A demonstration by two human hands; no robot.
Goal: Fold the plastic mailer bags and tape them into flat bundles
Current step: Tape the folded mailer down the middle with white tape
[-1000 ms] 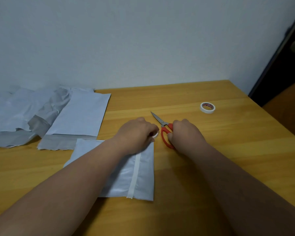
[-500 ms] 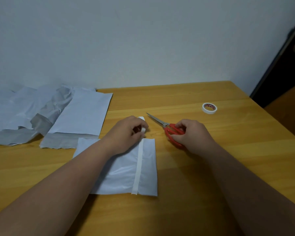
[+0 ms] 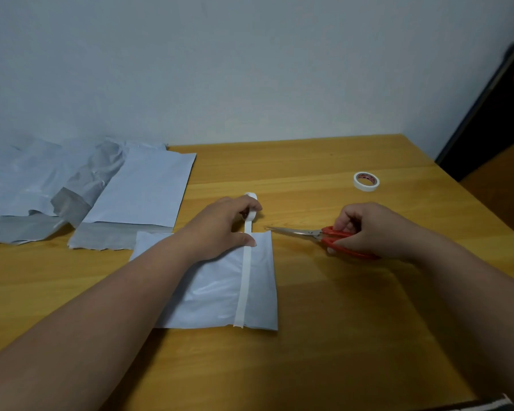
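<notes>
A: What is held by the left hand (image 3: 220, 226)?

B: A small tape roll (image 3: 250, 208) is gripped by its curled fingers, just beyond the far edge of the folded mailer bag (image 3: 220, 283). The thumb is laid on the bag beside the tape strip (image 3: 244, 280), which is stretched from the roll down across the bag to its near edge.

A: And the right hand (image 3: 374, 229)?

B: The red handles of the scissors (image 3: 318, 234) are enclosed by its curled fingers. The blades are shown nearly together, pointed toward the left fingers, with the tip just short of the bag's far corner and apart from the strip.

A: What is seen beyond the fingers?

B: A second tape roll (image 3: 366, 181) is lying flat on the wooden table (image 3: 339, 321), past the right knuckles. Unfolded mailer bags (image 3: 80, 188) are spread to the left of the left fingers.
</notes>
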